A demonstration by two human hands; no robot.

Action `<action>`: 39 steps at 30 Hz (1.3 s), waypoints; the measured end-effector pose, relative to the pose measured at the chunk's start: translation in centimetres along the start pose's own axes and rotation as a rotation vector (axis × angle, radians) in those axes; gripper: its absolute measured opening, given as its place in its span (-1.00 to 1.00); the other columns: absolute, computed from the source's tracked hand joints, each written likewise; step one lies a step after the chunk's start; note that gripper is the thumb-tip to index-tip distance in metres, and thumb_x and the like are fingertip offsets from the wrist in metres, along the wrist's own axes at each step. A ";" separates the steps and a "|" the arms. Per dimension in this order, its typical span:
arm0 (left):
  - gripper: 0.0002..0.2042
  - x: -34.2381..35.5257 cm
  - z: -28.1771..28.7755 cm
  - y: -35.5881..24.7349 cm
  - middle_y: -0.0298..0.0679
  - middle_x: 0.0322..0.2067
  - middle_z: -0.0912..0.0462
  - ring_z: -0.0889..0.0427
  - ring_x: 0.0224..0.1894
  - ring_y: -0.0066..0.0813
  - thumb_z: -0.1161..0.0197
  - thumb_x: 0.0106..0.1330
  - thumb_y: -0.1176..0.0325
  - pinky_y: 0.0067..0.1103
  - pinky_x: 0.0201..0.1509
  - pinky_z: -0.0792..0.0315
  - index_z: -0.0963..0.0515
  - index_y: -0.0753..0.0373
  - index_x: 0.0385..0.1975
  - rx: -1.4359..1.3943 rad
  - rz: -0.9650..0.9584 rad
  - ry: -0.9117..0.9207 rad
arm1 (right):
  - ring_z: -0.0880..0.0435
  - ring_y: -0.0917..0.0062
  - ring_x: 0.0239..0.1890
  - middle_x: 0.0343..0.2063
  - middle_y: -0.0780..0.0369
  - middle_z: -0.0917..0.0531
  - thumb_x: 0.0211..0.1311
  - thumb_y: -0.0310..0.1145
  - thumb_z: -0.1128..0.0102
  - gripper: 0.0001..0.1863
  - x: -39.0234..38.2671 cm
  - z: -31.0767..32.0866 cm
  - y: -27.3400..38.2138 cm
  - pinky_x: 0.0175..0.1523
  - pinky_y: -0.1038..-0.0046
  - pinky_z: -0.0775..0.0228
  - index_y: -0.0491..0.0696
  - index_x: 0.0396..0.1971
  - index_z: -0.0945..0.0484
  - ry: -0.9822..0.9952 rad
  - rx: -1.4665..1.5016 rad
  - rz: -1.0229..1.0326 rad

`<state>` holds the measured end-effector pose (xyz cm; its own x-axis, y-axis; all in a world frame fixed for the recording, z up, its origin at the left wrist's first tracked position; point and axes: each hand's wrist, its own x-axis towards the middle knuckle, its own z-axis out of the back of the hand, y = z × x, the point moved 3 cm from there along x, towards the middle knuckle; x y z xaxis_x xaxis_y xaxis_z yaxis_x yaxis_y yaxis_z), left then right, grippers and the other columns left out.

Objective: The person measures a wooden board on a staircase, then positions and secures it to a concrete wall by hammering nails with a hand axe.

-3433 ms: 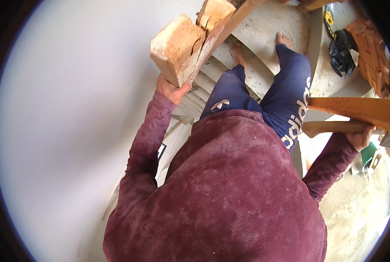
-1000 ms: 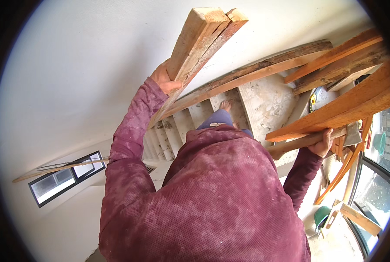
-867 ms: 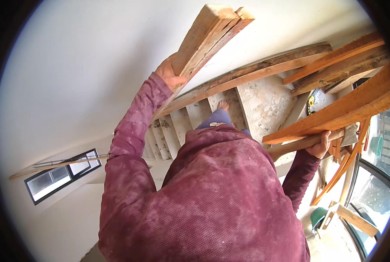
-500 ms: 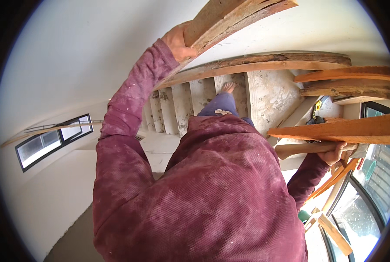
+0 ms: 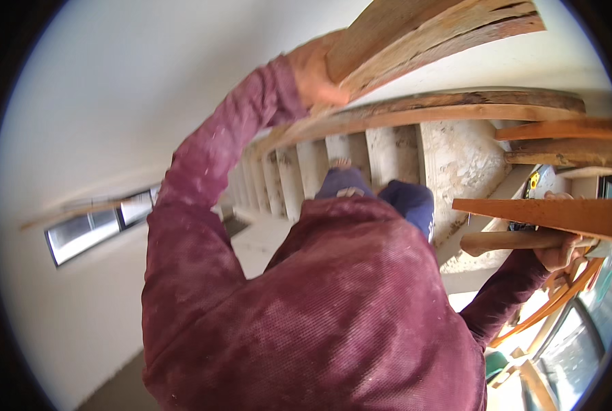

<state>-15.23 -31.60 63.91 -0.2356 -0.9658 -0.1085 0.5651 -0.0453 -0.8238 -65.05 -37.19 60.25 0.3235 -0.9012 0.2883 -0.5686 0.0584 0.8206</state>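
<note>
At the upper middle, my left hand (image 5: pixel 320 75) grips a long, rough timber (image 5: pixel 432 38) with cracks along its side, raised beside the white wall. My right hand (image 5: pixel 556 252) is closed on the wooden handle (image 5: pixel 508 241) of an axe at the right; its metal head (image 5: pixel 599 249) shows past my fingers. Just beyond the handle lies an orange plank (image 5: pixel 535 211). My body, in dusty maroon sleeves and blue trousers, is on concrete steps (image 5: pixel 391 154).
A long beam (image 5: pixel 456 109) runs along the wall beside the steps. More planks (image 5: pixel 566 154) are at the right, near a yellow-handled tool (image 5: pixel 534 179). A narrow window (image 5: pixel 80 236) is at left; a large glazed opening (image 5: pixel 566 342) and green bucket (image 5: pixel 496 362) are at lower right.
The timber in my left hand has swung up and to the right. The axe has shifted rightward in view, still in my right hand. My legs have moved on the steps.
</note>
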 end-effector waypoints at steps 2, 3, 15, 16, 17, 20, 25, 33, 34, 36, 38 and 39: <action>-0.39 1.6 -0.5 0.4 -0.16 -0.09 -0.62 -0.57 -0.05 -0.36 -0.30 -0.12 0.40 -0.45 0.10 -0.40 -0.42 0.36 0.07 -0.067 -0.146 -0.004 | -0.43 0.13 0.07 -0.01 -0.03 -0.45 0.20 -0.02 -0.09 -0.29 -2.6 0.8 -1.6 0.21 0.08 -0.22 -0.23 0.19 -0.23 -0.318 -0.099 0.023; -0.39 2.1 -0.8 0.3 -0.16 -0.08 -0.61 -0.56 -0.04 -0.37 -0.30 -0.11 0.40 -0.45 0.10 -0.40 -0.42 0.36 0.07 -0.065 -0.151 0.022 | -0.44 0.15 0.07 -0.02 -0.01 -0.47 0.19 -0.03 -0.09 -0.32 -3.8 2.1 -3.5 0.22 0.09 -0.22 -0.23 0.16 -0.26 -0.418 -0.164 0.077; -0.41 5.4 -2.2 0.7 -0.03 -0.19 -0.52 -0.55 -0.12 -0.09 -0.29 -0.16 0.37 -0.39 0.02 -0.43 -0.34 0.30 0.00 -0.078 -0.557 -0.124 | -0.53 0.55 -0.13 -0.13 0.24 -0.55 0.13 -0.23 -0.29 -0.44 -11.0 -19.0 -5.9 0.04 0.45 -0.35 -0.21 0.07 -0.40 -0.852 -0.425 0.312; -0.40 5.6 -2.3 1.0 -0.04 -0.21 -0.53 -0.57 -0.15 -0.10 -0.29 -0.16 0.36 -0.39 0.00 -0.44 -0.33 0.29 0.00 -0.081 -0.528 -0.110 | -0.52 0.57 -0.12 -0.11 0.24 -0.55 0.12 -0.22 -0.30 -0.45 -12.0 -19.8 -6.3 0.02 0.47 -0.34 -0.21 0.06 -0.42 -0.868 -0.483 0.304; -0.40 5.5 -2.8 1.3 -0.04 -0.22 -0.54 -0.57 -0.16 -0.10 -0.29 -0.16 0.36 -0.39 -0.01 -0.45 -0.33 0.30 0.00 -0.096 -0.516 -0.102 | -0.51 0.59 -0.12 -0.10 0.25 -0.54 0.12 -0.21 -0.30 -0.45 -13.5 -20.0 -6.5 0.01 0.50 -0.32 -0.21 0.05 -0.43 -0.890 -0.552 0.293; -0.40 7.0 -3.2 2.1 -0.02 -0.22 -0.56 -0.59 -0.16 -0.12 -0.32 -0.16 0.35 -0.39 -0.03 -0.47 -0.34 0.33 -0.01 -0.128 -0.479 -0.080 | -0.51 0.61 -0.15 -0.20 0.26 -0.61 0.08 -0.16 -0.34 -0.43 -14.5 -22.6 -6.3 0.01 0.56 -0.29 -0.25 0.00 -0.49 -0.848 -0.760 0.221; -0.27 9.6 -0.9 1.6 -0.01 -0.18 -0.58 -0.60 -0.10 -0.18 -0.52 -0.15 0.15 -0.39 0.01 -0.47 -0.34 0.35 0.03 -0.169 -0.476 0.022 | -0.55 0.55 -0.11 -0.17 0.18 -0.64 0.09 -0.16 -0.30 -0.45 -11.6 -27.1 -6.2 0.08 0.50 -0.30 -0.27 -0.02 -0.52 -0.822 -0.832 0.107; -0.25 18.2 -3.3 9.9 -0.17 0.12 -0.39 -0.42 0.14 -0.32 -0.32 -0.01 0.53 -0.41 0.23 -0.33 -0.18 0.32 0.28 -0.648 -0.604 0.483 | -0.61 0.44 -0.15 -0.22 0.10 -0.67 0.05 -0.31 -0.24 -0.54 -11.8 -31.5 -5.1 0.03 0.39 -0.38 -0.19 -0.02 -0.56 -0.822 -1.243 -0.251; -0.26 11.2 -4.1 2.4 -0.15 0.13 -0.38 -0.39 0.16 -0.27 -0.33 0.10 0.25 -0.39 0.25 -0.30 -0.16 0.33 0.29 -0.899 -0.814 0.510 | -0.62 0.43 -0.17 -0.23 0.11 -0.68 0.05 -0.25 -0.28 -0.54 -11.9 -30.3 -5.3 -0.01 0.36 -0.39 -0.16 -0.05 -0.58 -0.802 -1.205 -0.150; -0.28 9.7 -2.0 1.1 -0.17 0.02 -0.46 -0.47 0.05 -0.29 -0.36 0.05 0.12 -0.45 0.15 -0.38 -0.27 0.31 0.19 -0.804 -0.745 0.372 | -0.63 0.43 -0.20 -0.28 0.12 -0.69 0.05 -0.22 -0.32 -0.56 -11.8 -28.6 -5.6 -0.02 0.39 -0.41 -0.18 -0.11 -0.61 -0.672 -1.192 -0.034; -0.27 10.1 -2.2 0.2 -0.18 0.03 -0.46 -0.47 0.04 -0.30 -0.36 0.05 0.07 -0.45 0.15 -0.38 -0.28 0.32 0.19 -0.759 -0.746 0.310 | -0.63 0.47 -0.23 -0.30 0.14 -0.69 0.04 -0.19 -0.35 -0.55 -12.7 -27.8 -5.5 -0.03 0.44 -0.42 -0.16 -0.11 -0.62 -0.735 -1.102 -0.074; -0.26 10.3 -2.4 -0.2 -0.18 0.03 -0.46 -0.47 0.04 -0.31 -0.36 0.05 0.05 -0.45 0.15 -0.38 -0.28 0.33 0.18 -0.740 -0.750 0.297 | -0.63 0.52 -0.25 -0.32 0.17 -0.70 0.03 -0.18 -0.37 -0.56 -13.2 -28.0 -5.1 -0.04 0.47 -0.42 -0.15 -0.13 -0.63 -0.754 -1.082 -0.074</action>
<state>-19.64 -40.94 61.65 -0.5586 -0.6519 0.5127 -0.3936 -0.3357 -0.8558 -45.25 -13.59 66.05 -0.3701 -0.9131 0.1712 0.4336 -0.0068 0.9011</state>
